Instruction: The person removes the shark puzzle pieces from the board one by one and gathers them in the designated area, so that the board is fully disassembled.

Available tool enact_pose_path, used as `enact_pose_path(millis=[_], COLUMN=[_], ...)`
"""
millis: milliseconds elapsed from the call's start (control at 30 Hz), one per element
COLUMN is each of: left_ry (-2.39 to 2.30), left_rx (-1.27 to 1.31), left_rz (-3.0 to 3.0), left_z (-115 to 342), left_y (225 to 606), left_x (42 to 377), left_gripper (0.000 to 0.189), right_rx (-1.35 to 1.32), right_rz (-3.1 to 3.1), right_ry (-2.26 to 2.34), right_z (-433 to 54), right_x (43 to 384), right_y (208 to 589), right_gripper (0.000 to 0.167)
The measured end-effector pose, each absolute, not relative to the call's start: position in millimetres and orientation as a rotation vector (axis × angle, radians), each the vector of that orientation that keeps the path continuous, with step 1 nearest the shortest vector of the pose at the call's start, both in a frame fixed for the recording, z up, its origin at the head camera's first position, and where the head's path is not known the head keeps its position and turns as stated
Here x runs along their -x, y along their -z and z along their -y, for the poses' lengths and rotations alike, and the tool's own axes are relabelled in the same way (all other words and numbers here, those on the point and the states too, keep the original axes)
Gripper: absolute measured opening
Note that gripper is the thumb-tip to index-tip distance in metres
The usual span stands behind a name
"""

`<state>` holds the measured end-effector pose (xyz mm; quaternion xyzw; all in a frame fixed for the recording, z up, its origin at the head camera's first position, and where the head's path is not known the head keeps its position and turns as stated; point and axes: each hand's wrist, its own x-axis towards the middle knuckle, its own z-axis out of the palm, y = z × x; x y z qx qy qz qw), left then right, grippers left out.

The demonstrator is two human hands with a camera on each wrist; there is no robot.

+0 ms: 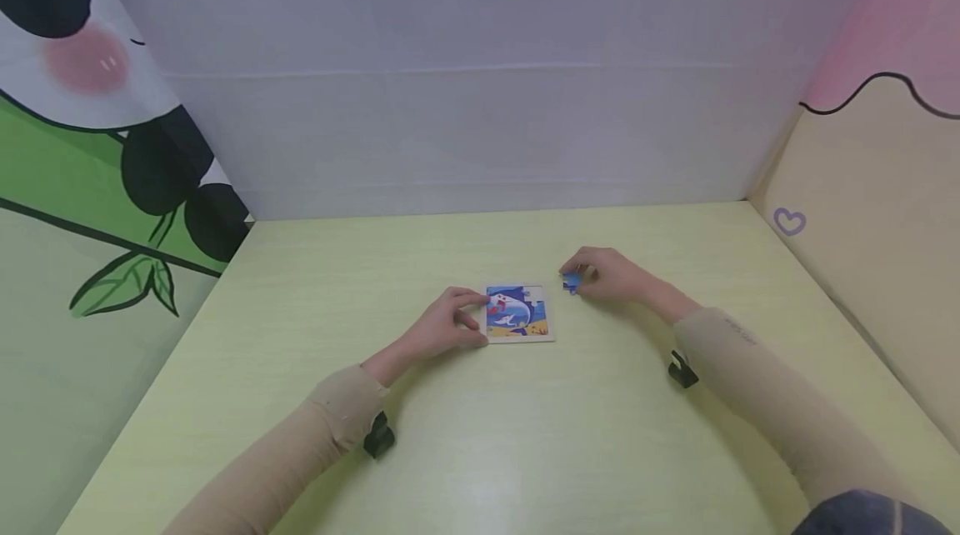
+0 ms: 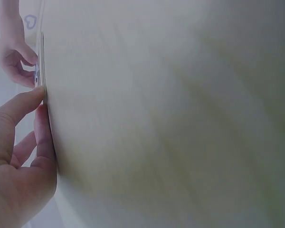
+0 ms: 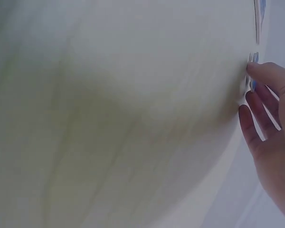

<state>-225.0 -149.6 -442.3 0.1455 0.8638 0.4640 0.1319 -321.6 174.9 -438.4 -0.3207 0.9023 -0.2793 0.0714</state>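
Observation:
A small square jigsaw puzzle (image 1: 517, 314) lies flat on the table, with a white dolphin-like animal on blue in a pale frame. A pale gap shows in its upper right part. My left hand (image 1: 446, 324) holds the frame's left side, thumb at the near corner and index finger higher up; in the left wrist view, this hand (image 2: 23, 147) lies low against the frame's edge. To the right of the puzzle, my right hand (image 1: 611, 275) pinches a blue puzzle piece (image 1: 572, 282). The right wrist view shows the piece (image 3: 254, 71) edge-on between thumb and fingers.
The pale wooden table (image 1: 480, 435) stretches around both hands. A plain light wall (image 1: 465, 135) stands behind it, with printed panels at the left (image 1: 112, 185) and right (image 1: 862, 227). A dark strap clip hangs under each sleeve.

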Motion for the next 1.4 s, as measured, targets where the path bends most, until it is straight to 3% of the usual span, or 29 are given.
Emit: enact_pose_path(millis=[900,1400], left_ry=[-1.331,-1.328], left_rx=[-0.426,-0.430], left_rz=[-2.534,-2.534], left_z=[148,149], left_y=[444,446], left_x=[225,226], left_gripper=[0.070,0.070], right_rx=[0.720,0.620], right_rz=[-2.671,-2.616], right_ry=[0.979,1.018], right_z=[-286,-305], right_x=[322,319], right_y=[445,444], right_gripper=[0.036,0.040])
